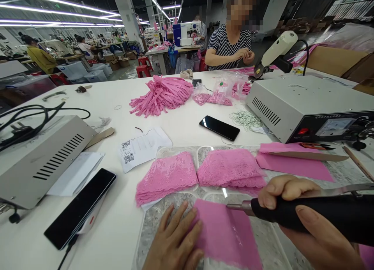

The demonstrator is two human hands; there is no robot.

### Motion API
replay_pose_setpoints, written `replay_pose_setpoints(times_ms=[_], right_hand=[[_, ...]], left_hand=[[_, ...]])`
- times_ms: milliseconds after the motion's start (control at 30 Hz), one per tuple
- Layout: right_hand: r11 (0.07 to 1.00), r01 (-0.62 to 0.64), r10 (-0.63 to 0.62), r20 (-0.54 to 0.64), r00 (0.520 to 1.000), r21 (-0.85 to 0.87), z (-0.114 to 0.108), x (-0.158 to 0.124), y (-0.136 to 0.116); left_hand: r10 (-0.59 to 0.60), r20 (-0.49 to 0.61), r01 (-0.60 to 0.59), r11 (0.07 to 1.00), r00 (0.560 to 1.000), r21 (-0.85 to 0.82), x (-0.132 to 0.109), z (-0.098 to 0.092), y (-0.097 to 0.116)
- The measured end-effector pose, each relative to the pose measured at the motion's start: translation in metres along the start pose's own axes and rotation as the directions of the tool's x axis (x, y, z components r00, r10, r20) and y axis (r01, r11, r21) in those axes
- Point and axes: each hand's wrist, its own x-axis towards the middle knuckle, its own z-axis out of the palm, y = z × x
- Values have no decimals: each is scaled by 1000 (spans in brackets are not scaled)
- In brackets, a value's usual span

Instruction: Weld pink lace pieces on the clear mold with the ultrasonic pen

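Observation:
My left hand (177, 239) lies flat with fingers spread over the left edge of a pink fabric piece (230, 239) on a clear, compartmented plastic tray (277, 239). My right hand (309, 219) is wrapped round a black handheld tool (330, 213). The tool's thin metal tip meets the fabric near its upper edge, or hovers just over it. Behind the fabric lie two stacks of pink lace pieces, a left stack (169, 174) and a right stack (230, 168). Plain pink fabric (295, 166) with a brown card strip (309, 156) is at the right.
Grey metal boxes stand at the left (43, 157) and right (312, 102). Phones lie at the left (82, 207) and centre (219, 127). A pink strap bundle (163, 94) and a printed paper (144, 147) are further back. A person in a striped shirt (229, 44) sits across the table.

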Motion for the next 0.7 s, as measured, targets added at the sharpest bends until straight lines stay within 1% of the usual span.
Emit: replay_pose_setpoints(times_ms=[100,167,200,267,433,567,700], right_hand=[[999,-49,49,6,999,-4,-1,-2,1],[997,-73,74,-28,997,31,1,-3,1],[996,-80,82,-52,995,49,3,-3,1],[997,-52,56,-73,996,56,9,-1,1],[998,50,-51,48,998,29,23,4,3],[998,56,-58,80,995,30,28,4,10],[997,66,-68,90,994,26,30,2,12]], left_hand=[[-9,13,9,1000,1000,-4,1,-1,1],[-15,15,15,1000,1000,-9,1,-1,2],[-16,7,16,1000,1000,-13,1,-1,3],[-20,-10,19,1000,1000,-16,0,0,3],[-30,-21,30,999,999,-14,-2,0,5],[-33,-33,33,999,999,-20,-1,-1,5],[-49,-58,47,998,997,-37,-1,-1,6]])
